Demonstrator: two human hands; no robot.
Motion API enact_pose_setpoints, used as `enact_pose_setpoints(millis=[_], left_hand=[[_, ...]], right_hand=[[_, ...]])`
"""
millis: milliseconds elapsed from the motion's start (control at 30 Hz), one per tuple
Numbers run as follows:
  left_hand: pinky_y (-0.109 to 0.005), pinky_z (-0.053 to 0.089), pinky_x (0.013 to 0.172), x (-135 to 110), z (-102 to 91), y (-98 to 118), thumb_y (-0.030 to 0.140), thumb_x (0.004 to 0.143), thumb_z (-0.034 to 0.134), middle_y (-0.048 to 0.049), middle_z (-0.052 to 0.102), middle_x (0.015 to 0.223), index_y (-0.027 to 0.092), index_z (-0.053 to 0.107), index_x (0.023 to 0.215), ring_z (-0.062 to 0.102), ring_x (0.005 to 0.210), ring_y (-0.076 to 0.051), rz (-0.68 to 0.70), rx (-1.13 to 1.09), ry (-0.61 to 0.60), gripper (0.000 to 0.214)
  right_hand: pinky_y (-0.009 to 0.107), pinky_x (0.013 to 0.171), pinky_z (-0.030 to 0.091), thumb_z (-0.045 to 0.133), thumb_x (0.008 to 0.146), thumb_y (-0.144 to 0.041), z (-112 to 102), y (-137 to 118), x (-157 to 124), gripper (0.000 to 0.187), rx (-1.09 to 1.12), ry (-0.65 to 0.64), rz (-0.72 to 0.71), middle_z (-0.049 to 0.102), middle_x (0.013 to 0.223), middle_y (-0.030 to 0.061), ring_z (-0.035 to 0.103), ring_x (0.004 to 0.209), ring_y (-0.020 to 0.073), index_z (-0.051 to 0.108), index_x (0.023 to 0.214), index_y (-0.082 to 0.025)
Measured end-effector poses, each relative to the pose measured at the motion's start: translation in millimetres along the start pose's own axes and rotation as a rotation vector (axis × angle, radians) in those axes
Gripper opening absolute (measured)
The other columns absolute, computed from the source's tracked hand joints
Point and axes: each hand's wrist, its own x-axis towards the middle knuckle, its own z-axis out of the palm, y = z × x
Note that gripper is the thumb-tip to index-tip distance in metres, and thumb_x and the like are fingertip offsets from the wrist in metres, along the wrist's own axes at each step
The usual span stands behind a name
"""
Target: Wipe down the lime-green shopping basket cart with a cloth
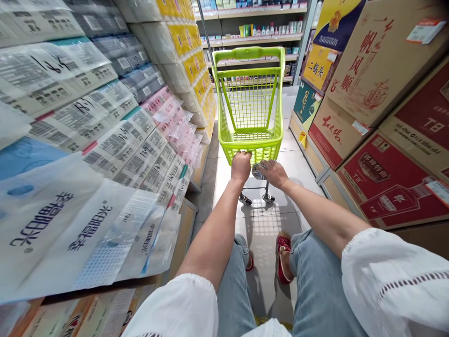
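A lime-green shopping cart [250, 144] stands in the aisle in front of me, its handle at the far end. My left hand [241, 166] is closed at the near end of its basket, fingers curled against the lattice. Just to the right, my right hand [274, 173] is closed around a small round thing with black-and-white stripes [258, 171], close below the basket. What kind of thing this is, I cannot make out. Through the lattice, no goods show inside the cart. Two of its wheels rest on the floor below my hands.
On the left rise stacks of plastic-wrapped paper packs [105, 131] and yellow-and-white packs [189, 61]. Printed cartons [382, 173] line the right side, on low wooden bases. Shelves of bottles [259, 42] cross the aisle's far end. Pale tiles [289, 206] cover the floor.
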Motion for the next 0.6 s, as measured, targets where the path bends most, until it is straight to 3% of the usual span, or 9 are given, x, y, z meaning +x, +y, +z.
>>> enact_pose_setpoints(millis=[67,167,433,500,600], left_hand=[[-0.032,0.045,0.081,0.1,-0.4,-0.1,0.008,0.086,0.043,-0.0106,0.067,0.09,0.016,0.067,0.094,0.059,0.091,-0.023,-0.004,0.0,0.001,0.027],[-0.032,0.045,0.081,0.2,-1.7,0.2,0.008,0.086,0.043,-0.0109,0.067,0.09,0.017,0.067,0.094,0.059,0.091,-0.023,-0.003,-0.018,-0.001,0.027],[-0.033,0.045,0.083,-0.4,-1.5,0.3,0.008,0.086,0.042,-0.0117,0.068,0.09,0.016,0.068,0.088,0.059,0.09,-0.023,-0.016,-0.027,-0.005,0.027],[-0.033,0.045,0.083,-0.8,-1.2,0.3,0.008,0.086,0.043,-0.0111,0.068,0.09,0.017,0.068,0.088,0.059,0.09,-0.023,-0.01,-0.024,0.002,0.027],[-0.032,0.045,0.082,-1.0,-0.9,-0.2,0.009,0.087,0.043,-0.011,0.068,0.09,0.017,0.068,0.088,0.059,0.09,-0.023,-0.008,-0.023,0.013,0.025]], right_hand=[[0.033,0.076,0.038,0.038,0.093,-0.017,5.6,-1.4,-3.7,0.038,-0.007,-0.049,-0.037,0.055,0.128,0.0071,0.048,0.101,0.0231,0.058,0.123,-0.029],[0.034,0.077,0.038,0.037,0.094,-0.019,-4.0,0.6,2.4,0.037,-0.01,-0.009,-0.028,0.055,0.128,0.0074,0.048,0.102,0.0235,0.057,0.124,-0.029],[0.037,0.087,0.041,0.045,0.092,-0.029,-83.3,14.5,36.2,0.033,0.048,0.412,0.232,0.052,0.128,0.0097,0.045,0.113,0.0273,0.058,0.122,-0.026],[0.037,0.088,0.042,0.046,0.091,-0.029,-84.7,15.7,35.6,0.033,0.068,0.43,0.256,0.052,0.128,0.0099,0.044,0.114,0.0275,0.058,0.122,-0.025],[0.036,0.089,0.041,0.046,0.092,-0.029,-63.4,14.4,27.0,0.031,0.081,0.345,0.209,0.051,0.129,0.0091,0.044,0.113,0.0263,0.06,0.119,-0.026]])
